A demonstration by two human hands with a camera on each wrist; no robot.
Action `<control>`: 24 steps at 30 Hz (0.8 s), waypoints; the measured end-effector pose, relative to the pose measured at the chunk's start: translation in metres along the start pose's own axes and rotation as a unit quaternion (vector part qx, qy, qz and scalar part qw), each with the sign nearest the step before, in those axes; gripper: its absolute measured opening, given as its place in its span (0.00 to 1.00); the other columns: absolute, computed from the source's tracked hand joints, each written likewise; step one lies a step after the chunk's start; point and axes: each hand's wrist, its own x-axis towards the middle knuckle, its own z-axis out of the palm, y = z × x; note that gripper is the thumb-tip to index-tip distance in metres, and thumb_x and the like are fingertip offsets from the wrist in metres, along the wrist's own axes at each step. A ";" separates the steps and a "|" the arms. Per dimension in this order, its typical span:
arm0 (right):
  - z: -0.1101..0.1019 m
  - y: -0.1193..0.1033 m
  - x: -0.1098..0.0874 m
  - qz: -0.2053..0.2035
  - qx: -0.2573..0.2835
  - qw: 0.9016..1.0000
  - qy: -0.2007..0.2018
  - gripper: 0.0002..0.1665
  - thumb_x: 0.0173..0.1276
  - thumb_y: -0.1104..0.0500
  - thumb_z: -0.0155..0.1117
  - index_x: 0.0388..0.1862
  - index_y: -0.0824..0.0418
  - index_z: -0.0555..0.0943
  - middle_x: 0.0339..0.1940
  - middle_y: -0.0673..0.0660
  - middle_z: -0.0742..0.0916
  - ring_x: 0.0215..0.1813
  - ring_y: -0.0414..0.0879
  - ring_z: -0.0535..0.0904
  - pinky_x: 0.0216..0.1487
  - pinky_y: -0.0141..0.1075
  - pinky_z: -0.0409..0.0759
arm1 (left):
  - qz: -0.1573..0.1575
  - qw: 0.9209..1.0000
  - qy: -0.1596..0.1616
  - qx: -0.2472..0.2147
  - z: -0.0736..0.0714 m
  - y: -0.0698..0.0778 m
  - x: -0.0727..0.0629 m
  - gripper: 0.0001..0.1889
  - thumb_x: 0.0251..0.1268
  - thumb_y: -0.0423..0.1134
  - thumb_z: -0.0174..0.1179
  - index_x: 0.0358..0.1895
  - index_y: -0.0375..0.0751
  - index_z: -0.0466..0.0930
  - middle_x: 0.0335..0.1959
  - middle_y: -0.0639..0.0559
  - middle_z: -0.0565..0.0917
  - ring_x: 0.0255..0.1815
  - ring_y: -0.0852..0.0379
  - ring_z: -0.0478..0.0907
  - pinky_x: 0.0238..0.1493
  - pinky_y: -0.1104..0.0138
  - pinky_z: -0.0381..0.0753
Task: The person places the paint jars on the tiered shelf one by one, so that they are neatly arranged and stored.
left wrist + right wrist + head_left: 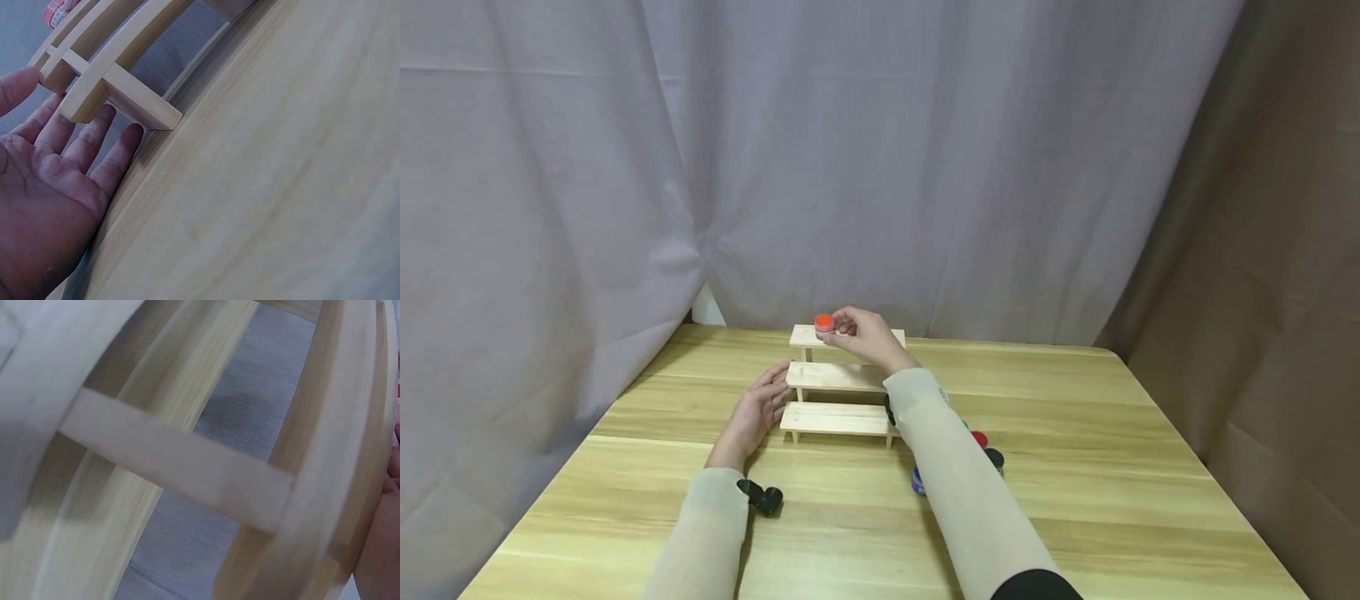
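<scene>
A three-step wooden rack (837, 377) stands on the table. At the left end of its top step is a small jar (824, 327) with an orange-red lid; whether its base touches the wood I cannot tell. My right hand (871, 340) pinches this jar from the right between thumb and fingers. Beside the rack's left end, my left hand (756, 419) has its fingers extended, palm toward the steps. In the left wrist view, the fingers (94, 140) lie against or very near the step ends. Mostly wood fills the right wrist view, with part of the right hand (381, 531) at its edge.
Right of the rack, partly behind the right sleeve, stand several small jars: a blue one (918, 481), a red-lidded one (980, 438) and a dark-lidded one (995, 458). Grey curtain (880, 167) hangs behind the wooden table (1112, 500).
</scene>
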 end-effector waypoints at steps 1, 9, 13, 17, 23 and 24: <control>-0.001 0.000 0.000 0.001 0.001 1.000 0.002 0.22 0.65 0.50 0.73 0.54 0.59 0.81 0.43 0.50 0.85 0.46 0.43 0.80 0.52 0.34 0.79 | 0.002 1.000 0.000 0.000 0.000 0.000 0.000 0.33 0.77 0.36 0.43 0.81 0.41 0.47 0.81 0.43 0.53 0.79 0.44 0.53 0.77 0.49 0.53; -0.008 -0.002 -0.013 0.016 0.006 1.000 -0.004 0.26 0.67 0.52 0.71 0.57 0.65 0.79 0.48 0.54 0.85 0.50 0.45 0.80 0.57 0.37 0.79 | -0.006 1.000 0.011 -0.001 0.003 -0.003 -0.001 0.33 0.76 0.35 0.44 0.81 0.41 0.48 0.81 0.44 0.54 0.79 0.44 0.54 0.76 0.49 0.55; -0.013 -0.002 -0.017 0.016 0.011 1.000 -0.005 0.27 0.68 0.52 0.70 0.59 0.66 0.78 0.50 0.55 0.85 0.51 0.46 0.80 0.59 0.39 0.78 | -0.006 1.000 0.013 0.005 0.003 -0.001 0.001 0.33 0.76 0.36 0.44 0.81 0.42 0.48 0.81 0.45 0.55 0.78 0.45 0.55 0.76 0.50 0.56; -0.019 -0.002 -0.017 0.005 0.021 1.000 -0.003 0.27 0.68 0.53 0.70 0.59 0.68 0.78 0.51 0.58 0.85 0.52 0.48 0.80 0.60 0.42 0.78 | 0.000 1.000 0.016 0.004 0.004 0.001 0.005 0.32 0.76 0.36 0.45 0.81 0.43 0.50 0.80 0.45 0.56 0.78 0.45 0.56 0.76 0.49 0.55; -0.024 0.003 -0.023 0.030 0.026 0.999 -0.017 0.25 0.69 0.52 0.70 0.58 0.66 0.79 0.49 0.55 0.85 0.50 0.45 0.80 0.57 0.37 0.78 | -0.007 1.000 0.014 -0.004 0.007 -0.002 0.005 0.33 0.76 0.36 0.45 0.81 0.42 0.49 0.80 0.44 0.55 0.78 0.45 0.55 0.76 0.50 0.56; -0.025 0.003 -0.024 0.035 0.027 0.999 -0.018 0.24 0.69 0.52 0.70 0.57 0.65 0.80 0.48 0.54 0.85 0.49 0.45 0.80 0.56 0.37 0.78 | -0.008 1.000 0.014 -0.004 0.007 -0.003 0.004 0.33 0.76 0.36 0.45 0.81 0.41 0.49 0.80 0.44 0.55 0.78 0.45 0.55 0.76 0.50 0.56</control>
